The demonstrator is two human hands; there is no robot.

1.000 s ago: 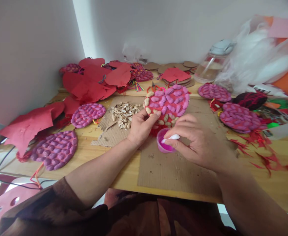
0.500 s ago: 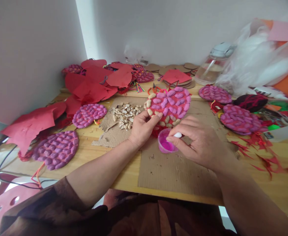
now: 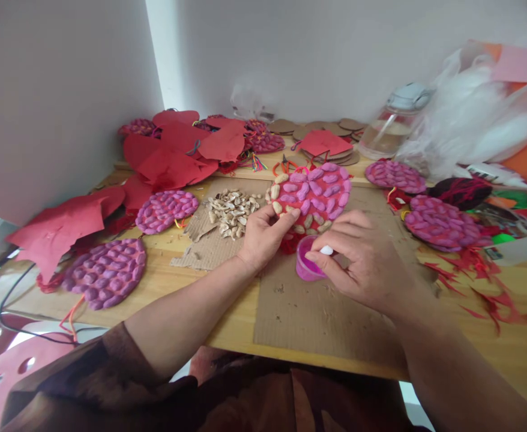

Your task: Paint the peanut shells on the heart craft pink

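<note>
My left hand (image 3: 268, 235) grips the lower left edge of a red board covered with peanut shells (image 3: 311, 193), thumb on top. Most of its shells are painted pink-purple; those along the left and bottom edges are still bare tan. My right hand (image 3: 358, 255) pinches what looks like a cotton swab (image 3: 326, 249), its white end showing between thumb and fingers. The swab's other end is hidden in or behind the rim of a small clear cup of bright pink paint (image 3: 308, 271). This cup stands on the cardboard, just below the board.
Loose peanut shells (image 3: 231, 210) lie on cardboard (image 3: 326, 318) left of centre. Finished purple boards (image 3: 105, 273) sit on both sides. Red cut-outs (image 3: 168, 162) pile up at back left. A lidded jar (image 3: 392, 123), plastic bag (image 3: 475, 114) and red scraps (image 3: 493, 306) are at right.
The whole view has shifted slightly. Both hands keep their holds, with my right hand still at the paint cup and the board nearly where it was.
</note>
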